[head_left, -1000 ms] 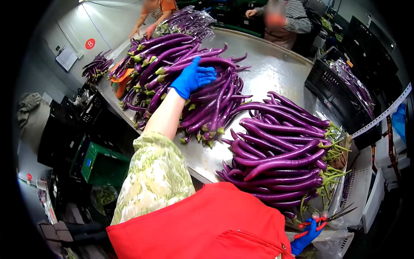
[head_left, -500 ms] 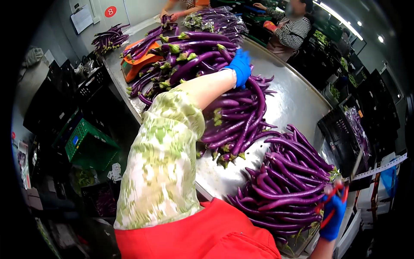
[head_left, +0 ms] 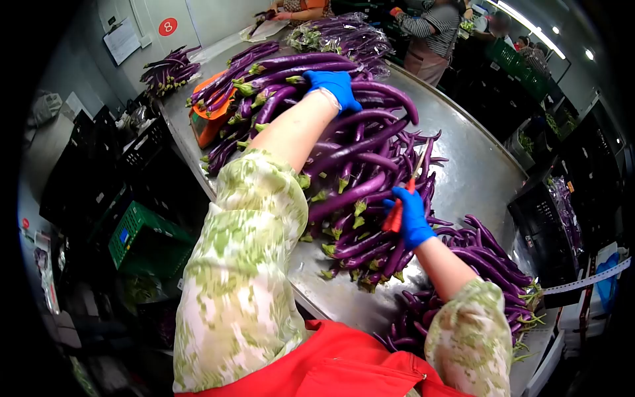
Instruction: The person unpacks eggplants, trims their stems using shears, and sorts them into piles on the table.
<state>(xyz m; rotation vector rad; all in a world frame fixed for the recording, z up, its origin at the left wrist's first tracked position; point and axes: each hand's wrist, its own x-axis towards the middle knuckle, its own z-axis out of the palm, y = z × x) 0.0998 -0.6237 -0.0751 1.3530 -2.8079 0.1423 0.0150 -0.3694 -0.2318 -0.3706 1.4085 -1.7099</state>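
Long purple eggplants (head_left: 357,248) lie heaped in the middle of a metal table (head_left: 456,139), many with green stem ends toward me. My left hand (head_left: 334,89), in a blue glove, is curled over eggplants on the upper heap; its fingertips are partly hidden. Just below it, a few eggplants (head_left: 357,149) are smeared by motion. My right hand (head_left: 411,217), also gloved in blue, is closed around red-handled scissors (head_left: 395,217). Their blades point up and away over the heap. Beneath my right forearm, another eggplant pile (head_left: 493,264) lies at the front right.
An orange scale (head_left: 210,122) bears eggplants at the left. Bagged eggplants (head_left: 340,33) and a loose bunch (head_left: 169,71) lie at the back. A green crate (head_left: 149,238) stands lower left, a black crate (head_left: 546,225) at the right. Other people (head_left: 430,33) work beyond the table.
My right hand has brought the scissors from the front-right pile up and left to the middle heap. My left hand has shifted left, and several eggplants near it have moved.
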